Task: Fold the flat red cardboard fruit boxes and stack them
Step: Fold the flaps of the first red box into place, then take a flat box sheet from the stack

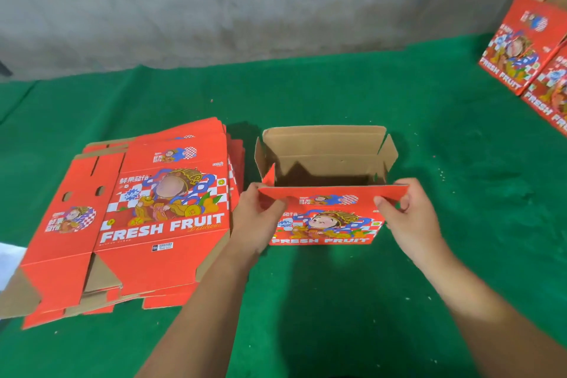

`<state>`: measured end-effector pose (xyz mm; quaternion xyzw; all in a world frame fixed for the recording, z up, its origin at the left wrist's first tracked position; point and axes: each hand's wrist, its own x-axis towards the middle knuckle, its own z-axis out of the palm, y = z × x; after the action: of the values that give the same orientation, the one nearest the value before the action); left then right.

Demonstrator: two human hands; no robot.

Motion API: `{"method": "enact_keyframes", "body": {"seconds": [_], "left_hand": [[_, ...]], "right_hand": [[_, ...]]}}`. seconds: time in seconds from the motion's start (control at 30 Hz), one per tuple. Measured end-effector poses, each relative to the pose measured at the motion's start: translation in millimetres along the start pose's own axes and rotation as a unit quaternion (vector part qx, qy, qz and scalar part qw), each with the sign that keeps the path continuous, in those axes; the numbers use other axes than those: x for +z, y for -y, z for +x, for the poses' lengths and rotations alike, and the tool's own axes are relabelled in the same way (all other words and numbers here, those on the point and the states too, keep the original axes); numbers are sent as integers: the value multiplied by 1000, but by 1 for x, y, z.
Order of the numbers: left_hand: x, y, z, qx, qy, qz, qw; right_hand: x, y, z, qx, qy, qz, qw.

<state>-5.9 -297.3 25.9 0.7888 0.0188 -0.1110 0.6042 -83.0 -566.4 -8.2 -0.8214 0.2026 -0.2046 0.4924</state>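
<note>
Head view: a half-folded red fruit box (pixel 326 218) stands open on the green cloth (pixel 306 301). The left hand (pixel 259 218) and right hand (pixel 408 218) each pinch an end of its near top flap (pixel 333 195). The box's floor is in shadow. A stack of flat boxes (pixel 138 218) lies to the left; folded boxes (pixel 527 49) are cut off at the right edge.

One wide-angle view from a camera on your head, looking forward and steeply down over your forearms. Your left hand (pixel 260 218) and right hand (pixel 411 218) sit close, at centre. The green mat (pixel 337 95) fills most of the frame; the grey wall (pixel 245 3) crosses the top, farther off.
</note>
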Motion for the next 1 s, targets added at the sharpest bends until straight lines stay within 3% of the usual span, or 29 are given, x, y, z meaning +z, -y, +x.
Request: {"method": "enact_keyframes", "body": {"seconds": [0.2, 0.33, 0.43, 0.5, 0.57, 0.67, 0.83, 0.93, 1.0], "left_hand": [[14, 19, 19, 76, -22, -48, 996], [17, -5, 65, 143, -31, -72, 987], [9, -24, 111, 172, 21, 77, 982], [6, -25, 130, 96, 34, 188, 977], [11, -22, 137, 19, -4, 179, 984], [24, -5, 126, 34, -52, 143, 988], [20, 23, 85, 44, 6, 214, 976], [-7, 41, 54, 108, -81, 275, 952], [-33, 56, 27, 73, -191, 367, 907]], "right_hand": [[5, -2, 32, -7, -1, 103, 995], [13, 21, 97, -37, 41, 92, 994], [26, 32, 142, -18, 116, 37, 992], [37, 37, 148, 59, 136, 17, 989], [54, 41, 140, 138, 139, 21, 980], [90, 43, 107, 113, 193, 16, 974], [147, 59, 45, 175, 346, 35, 921], [173, 74, 8, 204, 385, 45, 899], [188, 85, -15, 222, 398, 58, 888]]}}
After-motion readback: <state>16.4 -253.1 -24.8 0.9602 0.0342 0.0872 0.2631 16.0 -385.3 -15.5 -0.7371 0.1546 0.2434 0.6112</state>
